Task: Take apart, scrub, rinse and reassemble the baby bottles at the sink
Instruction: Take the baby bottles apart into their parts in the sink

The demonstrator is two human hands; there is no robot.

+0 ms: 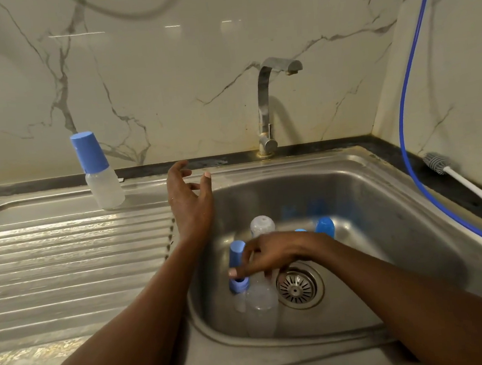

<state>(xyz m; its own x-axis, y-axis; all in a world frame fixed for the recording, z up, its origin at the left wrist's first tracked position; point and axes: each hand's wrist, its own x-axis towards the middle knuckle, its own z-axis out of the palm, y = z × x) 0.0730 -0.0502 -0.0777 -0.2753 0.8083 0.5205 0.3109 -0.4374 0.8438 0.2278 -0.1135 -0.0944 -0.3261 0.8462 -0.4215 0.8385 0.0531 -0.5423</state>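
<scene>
An assembled baby bottle (97, 170) with a blue cap stands on the drainboard at the back left. In the sink basin (376, 198), my right hand (273, 254) reaches down and pinches the blue cap of a second bottle (237, 271) between thumb and fingers. A clear uncapped bottle (260, 307) leans beside it. Farther back another clear bottle (262, 225) pokes up, and a loose blue cap (325, 227) lies to the right of my hand. My left hand (190, 200) hovers over the basin's left rim, fingers spread, holding nothing.
The tap (267, 103) rises behind the basin, with no water running. The drain strainer (298, 286) sits under my right wrist. A bottle brush (466, 182) lies on the dark counter at right, beside a blue hose (411, 101). The ribbed drainboard (64, 258) spreads left.
</scene>
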